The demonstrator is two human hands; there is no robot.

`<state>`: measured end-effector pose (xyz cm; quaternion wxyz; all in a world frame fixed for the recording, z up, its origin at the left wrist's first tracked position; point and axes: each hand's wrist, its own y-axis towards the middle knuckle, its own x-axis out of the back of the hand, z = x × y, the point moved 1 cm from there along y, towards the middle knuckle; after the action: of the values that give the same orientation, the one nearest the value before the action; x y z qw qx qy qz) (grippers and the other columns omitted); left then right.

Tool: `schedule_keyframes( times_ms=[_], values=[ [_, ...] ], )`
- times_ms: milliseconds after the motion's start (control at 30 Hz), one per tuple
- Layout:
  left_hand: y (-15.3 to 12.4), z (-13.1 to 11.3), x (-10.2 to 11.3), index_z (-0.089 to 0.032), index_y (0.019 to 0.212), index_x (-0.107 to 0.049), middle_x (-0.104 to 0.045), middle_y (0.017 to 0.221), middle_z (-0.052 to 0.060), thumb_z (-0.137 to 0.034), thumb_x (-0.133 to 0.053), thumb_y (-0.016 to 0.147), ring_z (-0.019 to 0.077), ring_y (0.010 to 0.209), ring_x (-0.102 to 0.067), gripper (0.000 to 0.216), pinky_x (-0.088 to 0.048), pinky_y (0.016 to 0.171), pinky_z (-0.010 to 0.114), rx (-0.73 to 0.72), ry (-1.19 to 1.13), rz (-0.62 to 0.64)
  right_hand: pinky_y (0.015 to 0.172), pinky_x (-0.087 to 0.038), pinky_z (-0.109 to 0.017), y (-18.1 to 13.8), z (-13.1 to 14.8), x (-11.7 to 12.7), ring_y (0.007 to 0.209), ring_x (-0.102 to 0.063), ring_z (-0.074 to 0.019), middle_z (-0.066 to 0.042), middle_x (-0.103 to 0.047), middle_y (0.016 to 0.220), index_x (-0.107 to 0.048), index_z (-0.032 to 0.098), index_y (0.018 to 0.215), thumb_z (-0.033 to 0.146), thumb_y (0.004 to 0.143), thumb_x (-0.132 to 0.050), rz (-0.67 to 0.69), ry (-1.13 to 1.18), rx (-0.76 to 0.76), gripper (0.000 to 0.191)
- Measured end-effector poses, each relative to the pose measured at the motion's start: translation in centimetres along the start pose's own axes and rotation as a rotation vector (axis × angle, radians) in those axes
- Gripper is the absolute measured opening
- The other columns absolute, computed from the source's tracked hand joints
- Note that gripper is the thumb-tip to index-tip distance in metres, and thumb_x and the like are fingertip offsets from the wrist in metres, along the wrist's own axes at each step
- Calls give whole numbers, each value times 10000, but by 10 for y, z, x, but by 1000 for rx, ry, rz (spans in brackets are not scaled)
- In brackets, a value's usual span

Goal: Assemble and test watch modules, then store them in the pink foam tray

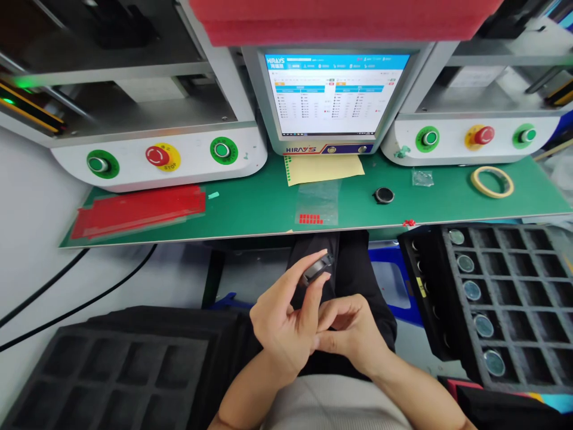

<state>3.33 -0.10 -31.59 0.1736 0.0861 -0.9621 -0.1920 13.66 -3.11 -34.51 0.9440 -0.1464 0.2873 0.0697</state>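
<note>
We have a round black watch case [317, 269] in our left hand [283, 319], above our lap.
Our left thumb and fingers are clamped on its edge; the right hand [353, 331] meets the left just below, thumb and fingertips together, and we cannot tell whether they pinch anything. From the held case, a bag of red tabs [310, 219] lies at twelve o'clock on the green tabletop [250, 206], and a second watch case [384, 195] between one and two. At three o'clock, five round pieces [471, 291] line one column of a foam tray [478, 308]. We judge the batch partway along, though which pieces are finished and which remain, we cannot say.
</note>
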Motion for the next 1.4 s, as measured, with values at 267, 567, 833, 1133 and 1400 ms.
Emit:
schedule_keyframes(
  times_ms=[267,567,833,1133,1400],
  values=[
    [-2,0,3,-268,1148,-674,-773,950,-28,-101,-634,867,129,726,-743,329,-606,674,191,0,-12,95,592,-556,-210,7,-10,7,571,-654,-101,17,-684,642,-588,159,653,309,481,-928,135,57,-184,409],
    [3,7,-12,-162,926,-721,-654,797,14,-301,-688,849,91,494,-618,162,-533,457,200,512,-621,182,638,-533,-218,-3,34,46,690,-645,-118,-24,-679,737,-658,180,801,282,847,-683,-325,-424,343,114],
    [3,5,-22,-153,856,-717,-607,710,-8,-360,-773,760,64,448,-567,234,-471,420,165,785,-711,319,682,-574,-202,1,40,46,710,-684,-105,-21,-704,857,-661,195,973,190,823,-684,-242,-481,435,152],
    [2,15,-28,-133,898,-670,-747,879,95,-400,-718,806,73,456,-557,286,-468,470,203,855,-620,414,658,-575,-203,4,37,74,692,-697,-120,-22,-722,778,-655,182,928,184,856,-629,-422,-812,510,76],
    [2,26,-27,-128,889,-650,-762,875,111,-419,-696,814,72,450,-568,304,-460,519,211,858,-567,476,726,-572,-296,7,62,119,712,-693,-163,-35,-723,802,-662,191,922,274,877,-607,-697,-1256,637,109]
  ],
)
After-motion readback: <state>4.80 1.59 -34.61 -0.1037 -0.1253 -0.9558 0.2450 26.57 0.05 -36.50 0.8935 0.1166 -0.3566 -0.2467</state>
